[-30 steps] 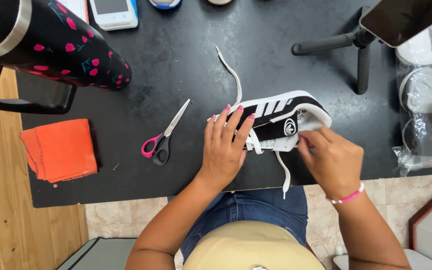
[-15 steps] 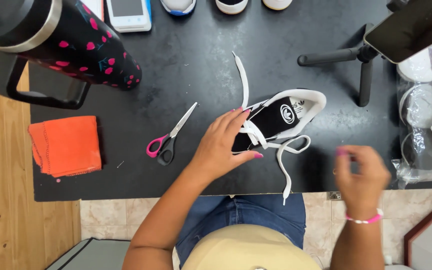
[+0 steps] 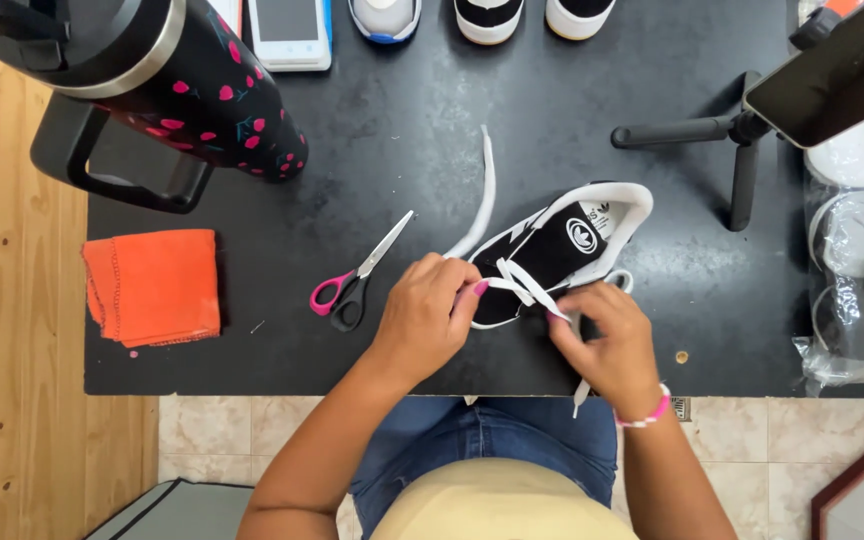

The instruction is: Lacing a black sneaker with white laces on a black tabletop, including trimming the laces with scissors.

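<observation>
A black and white sneaker [image 3: 564,243] lies on the black table [image 3: 432,130], its toe toward me. A white shoelace [image 3: 520,284] crosses its front, and one long end [image 3: 480,198] trails away over the table. My left hand [image 3: 430,318] pinches the lace at the shoe's left side. My right hand [image 3: 607,340], with a pink bracelet on its wrist, grips the lace at the shoe's right side near the table's front edge. Both hands touch the shoe.
Pink-handled scissors [image 3: 357,280] lie left of the shoe. An orange cloth [image 3: 154,286] sits at the left edge. A large black tumbler with pink spots [image 3: 152,80] stands at the back left. A phone tripod [image 3: 722,140] and bagged items [image 3: 862,250] are on the right.
My right hand has come back from the right and taken hold of the lace at the shoe. My left hand has shifted from the shoe's top to its left side.
</observation>
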